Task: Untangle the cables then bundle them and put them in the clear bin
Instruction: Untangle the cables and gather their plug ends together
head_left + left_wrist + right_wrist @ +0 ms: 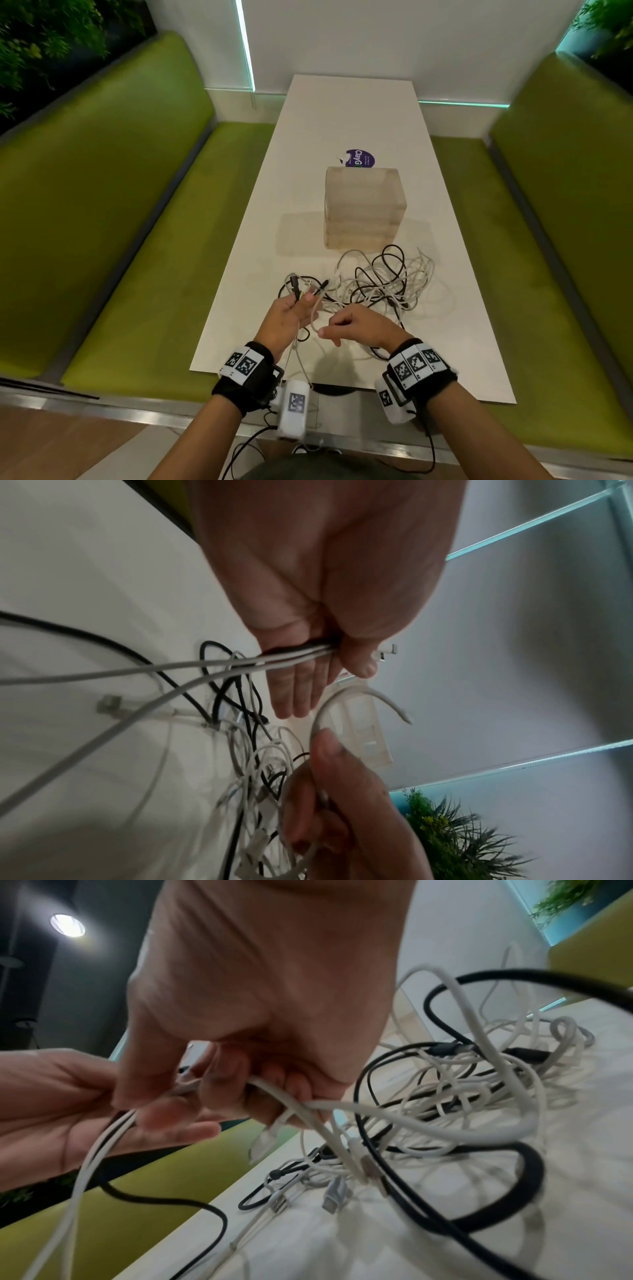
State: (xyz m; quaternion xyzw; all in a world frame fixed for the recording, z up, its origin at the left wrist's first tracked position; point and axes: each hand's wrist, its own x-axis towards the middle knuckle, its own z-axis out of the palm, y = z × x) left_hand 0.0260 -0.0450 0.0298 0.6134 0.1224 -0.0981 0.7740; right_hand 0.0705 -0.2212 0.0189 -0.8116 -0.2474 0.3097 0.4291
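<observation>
A tangle of white and black cables (383,284) lies on the white table (342,120), just in front of the clear bin (363,205). My left hand (291,313) is raised over the near part of the table. Its thumb pins several cable ends (301,286) against the palm, plugs sticking out above; the fingers (294,693) stay straight. My right hand (356,325) grips a white cable (308,1107) beside it, fingers curled round it. That white cable (342,696) arcs up from the right hand towards the left. The tangle (462,1083) spreads behind the right hand.
A purple round sticker (359,159) lies on the table behind the bin. Green padded benches (120,205) run along both sides, the right bench (548,205) close to the table edge. Some cables hang over the near table edge (308,380). Plants (34,34) stand in the far corners.
</observation>
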